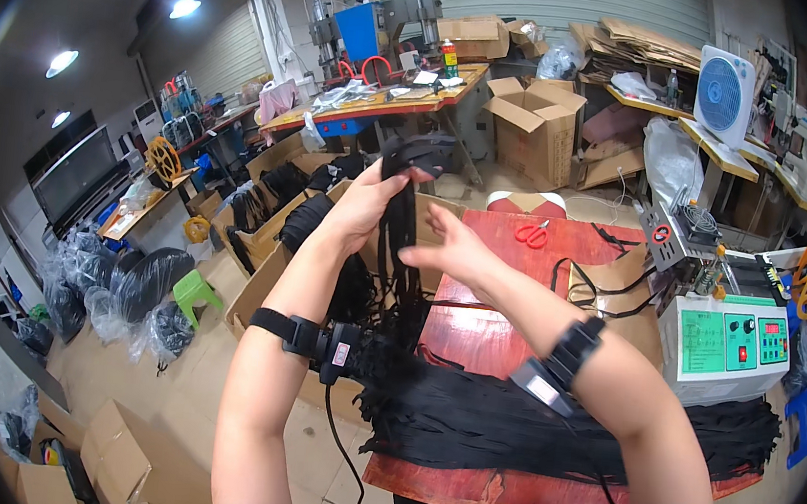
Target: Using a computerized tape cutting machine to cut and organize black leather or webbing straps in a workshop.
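Note:
My left hand is closed on a bundle of black straps, holding it up with long strands hanging down. My right hand is beside the hanging strands, fingers apart; whether its fingertips touch them I cannot tell. A long pile of black straps lies across the front of the red wooden table. Red scissors lie near its far edge. A black strap loops out toward a machine with a green panel at the right.
Open cardboard boxes with black material stand left of the table, and more at lower left. A green stool and bagged goods sit on the left floor. Behind are a workbench, a large carton and a fan.

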`<action>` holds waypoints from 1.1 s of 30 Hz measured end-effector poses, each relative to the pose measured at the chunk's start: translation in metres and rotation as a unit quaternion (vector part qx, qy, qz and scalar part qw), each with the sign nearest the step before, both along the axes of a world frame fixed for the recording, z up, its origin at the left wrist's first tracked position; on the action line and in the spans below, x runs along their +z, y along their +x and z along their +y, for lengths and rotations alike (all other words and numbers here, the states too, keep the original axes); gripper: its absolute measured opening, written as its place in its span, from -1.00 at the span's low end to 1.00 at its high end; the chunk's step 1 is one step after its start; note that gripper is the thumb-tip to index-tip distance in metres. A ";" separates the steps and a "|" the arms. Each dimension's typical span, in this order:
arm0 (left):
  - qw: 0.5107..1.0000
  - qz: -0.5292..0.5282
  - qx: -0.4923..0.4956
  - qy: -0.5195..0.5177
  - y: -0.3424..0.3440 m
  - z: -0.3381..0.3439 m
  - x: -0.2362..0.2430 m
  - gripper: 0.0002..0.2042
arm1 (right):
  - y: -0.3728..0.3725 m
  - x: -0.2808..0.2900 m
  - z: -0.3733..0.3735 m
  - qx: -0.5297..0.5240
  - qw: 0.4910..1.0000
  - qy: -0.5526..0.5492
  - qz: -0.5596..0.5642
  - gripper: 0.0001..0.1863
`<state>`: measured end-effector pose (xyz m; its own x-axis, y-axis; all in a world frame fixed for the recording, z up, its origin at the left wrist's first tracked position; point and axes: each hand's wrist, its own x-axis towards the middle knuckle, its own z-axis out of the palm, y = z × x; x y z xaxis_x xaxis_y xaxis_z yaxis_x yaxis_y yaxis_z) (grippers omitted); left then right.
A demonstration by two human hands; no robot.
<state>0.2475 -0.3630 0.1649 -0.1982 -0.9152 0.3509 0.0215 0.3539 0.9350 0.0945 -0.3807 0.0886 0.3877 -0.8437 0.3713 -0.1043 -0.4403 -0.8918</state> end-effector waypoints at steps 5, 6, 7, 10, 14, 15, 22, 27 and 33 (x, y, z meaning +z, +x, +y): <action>0.933 -0.302 0.122 -0.151 -0.032 0.012 0.024 -0.77 | 0.022 0.043 0.003 0.123 0.976 0.090 -0.156 -0.65; 0.928 -0.336 0.144 -0.073 -0.034 0.015 0.029 -0.74 | 0.018 0.050 0.001 0.143 0.968 0.143 -0.146 -0.79; 0.953 -0.277 0.114 -0.043 -0.041 0.022 0.033 -0.68 | 0.014 0.056 -0.005 0.128 0.967 0.133 -0.175 -0.87; 0.981 -0.131 0.043 -0.136 -0.036 0.015 0.008 -0.13 | -0.009 0.063 -0.014 0.137 0.902 0.167 -0.373 -0.86; 0.978 -0.182 -0.074 -0.069 -0.060 0.020 -0.053 -0.03 | -0.062 0.115 -0.006 0.105 0.889 0.142 -0.424 -0.82; 0.979 -0.171 -0.109 0.024 -0.067 0.018 -0.071 -0.21 | -0.076 0.125 -0.005 0.141 0.885 0.099 -0.432 -0.72; 0.930 -0.345 0.103 0.071 -0.028 0.014 -0.130 -0.79 | -0.238 0.180 0.019 -0.109 0.806 0.012 -0.582 -0.90; 0.864 -0.456 0.170 -0.130 0.004 0.026 -0.128 -0.88 | -0.413 0.119 0.041 -0.178 0.784 0.018 -0.594 -0.77; 0.752 -0.601 0.175 -0.207 -0.009 0.044 -0.106 -0.88 | -0.528 0.023 0.111 -0.313 0.694 0.033 -0.648 -0.79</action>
<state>0.2388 -0.3190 0.0589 -0.3721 -0.8471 0.3795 -0.9131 0.4076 0.0145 -0.4334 -0.2701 0.1116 -0.6854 -0.7279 0.0197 0.6510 -0.6247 -0.4313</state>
